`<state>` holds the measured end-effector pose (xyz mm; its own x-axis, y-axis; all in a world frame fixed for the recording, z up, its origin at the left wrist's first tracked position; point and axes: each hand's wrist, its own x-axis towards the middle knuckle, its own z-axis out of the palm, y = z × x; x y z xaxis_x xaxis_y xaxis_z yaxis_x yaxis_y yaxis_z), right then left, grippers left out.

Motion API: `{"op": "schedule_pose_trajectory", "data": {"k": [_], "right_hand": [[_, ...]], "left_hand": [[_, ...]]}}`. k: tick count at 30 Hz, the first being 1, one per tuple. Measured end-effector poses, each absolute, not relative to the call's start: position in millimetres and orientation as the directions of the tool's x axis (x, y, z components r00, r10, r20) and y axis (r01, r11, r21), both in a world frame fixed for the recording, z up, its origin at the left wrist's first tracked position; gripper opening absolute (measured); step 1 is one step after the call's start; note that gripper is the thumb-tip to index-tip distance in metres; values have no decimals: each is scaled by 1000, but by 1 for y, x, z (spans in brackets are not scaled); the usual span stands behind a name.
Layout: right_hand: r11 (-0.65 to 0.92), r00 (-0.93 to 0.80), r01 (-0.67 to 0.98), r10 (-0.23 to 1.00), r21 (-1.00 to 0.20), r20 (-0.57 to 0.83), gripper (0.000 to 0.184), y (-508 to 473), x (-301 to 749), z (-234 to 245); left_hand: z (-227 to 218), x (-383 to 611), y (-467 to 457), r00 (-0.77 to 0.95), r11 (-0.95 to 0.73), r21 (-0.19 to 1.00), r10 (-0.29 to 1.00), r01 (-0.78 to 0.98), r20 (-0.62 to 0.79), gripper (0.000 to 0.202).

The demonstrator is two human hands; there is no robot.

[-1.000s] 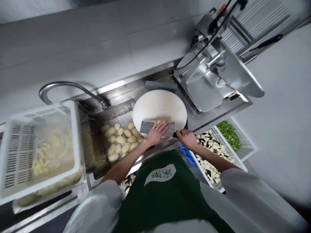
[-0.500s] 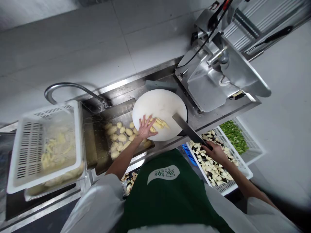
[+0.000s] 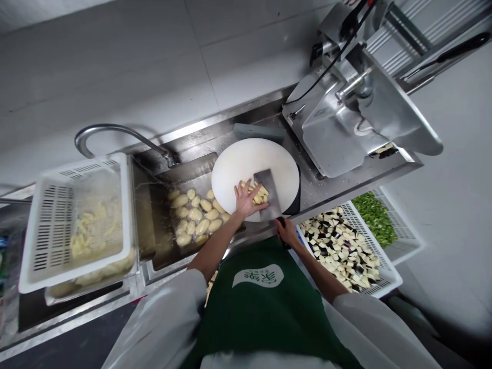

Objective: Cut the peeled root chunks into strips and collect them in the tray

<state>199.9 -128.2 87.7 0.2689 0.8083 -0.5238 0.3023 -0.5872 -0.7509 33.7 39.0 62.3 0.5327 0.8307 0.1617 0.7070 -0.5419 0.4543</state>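
A round white cutting board (image 3: 238,159) bridges the sink and the counter. On it lies a small pile of pale yellow cut potato pieces (image 3: 262,193). My left hand (image 3: 246,201) rests with fingers spread at the left side of the pile, partly covering it. My right hand (image 3: 287,233) is closed around the dark handle of a cleaver (image 3: 271,197). The wide blade lies low at the right edge of the pieces, its tip toward the back; whether it touches the board I cannot tell.
Several peeled potatoes (image 3: 198,215) sit in the sink (image 3: 161,205) under a curved faucet (image 3: 115,128). A white basket (image 3: 49,230) holding potato pieces stands left. At right are a metal slicer (image 3: 334,143), diced eggplant (image 3: 338,246) and chopped greens (image 3: 372,218) in baskets.
My right hand has brought the cleaver left, from beyond the board's right edge to beside the potato pieces. My left hand has shifted right, and the pieces are gathered into a tighter pile.
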Motion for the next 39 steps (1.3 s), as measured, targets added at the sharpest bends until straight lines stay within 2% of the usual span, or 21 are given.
{"op": "schedule_pose_trajectory", "data": {"k": [6,11,13,16,19,22,25,27,29,32,35,37,39], "right_hand": [[-591,250,285,806,-755,-537,30,-107,159,95],[-585,223,289,811,-758,-541,30,-104,140,110],[-564,195,323,826,-760,-529,30,-102,133,119],[-482,140,460,869,-746,-475,29,-94,119,136],[-342,31,597,914,-726,-405,31,-73,89,160],[-190,-148,653,917,-733,-370,29,-43,30,191],[-11,-373,605,879,-796,-296,24,-17,-48,225],[55,-494,555,825,-830,-275,21,-6,-95,242],[35,-566,502,769,-864,-298,21,-2,-130,252],[-84,-580,413,744,-907,-333,23,-9,-150,256],[-205,-533,327,766,-922,-359,23,-18,-133,252],[-253,-476,311,793,-916,-381,24,-20,-106,250],[-270,-380,344,836,-899,-397,25,-19,-73,250]], "left_hand": [[57,41,39,435,-523,533,852,665,293,72],[62,36,39,357,-523,584,852,621,383,64],[72,27,38,313,-502,604,863,619,397,63],[96,1,40,224,-453,614,882,646,415,65],[127,-48,45,93,-390,632,889,670,449,66],[158,-126,47,-75,-309,634,861,709,504,64],[182,-220,45,-287,-187,649,783,738,552,59],[190,-282,48,-439,-91,694,714,714,546,57],[192,-337,57,-585,32,752,650,658,485,55],[191,-407,71,-757,239,836,591,495,279,52],[189,-449,76,-793,370,833,596,411,127,52],[188,-452,74,-747,358,793,641,493,176,52],[189,-432,69,-634,229,755,712,615,301,49]]}}
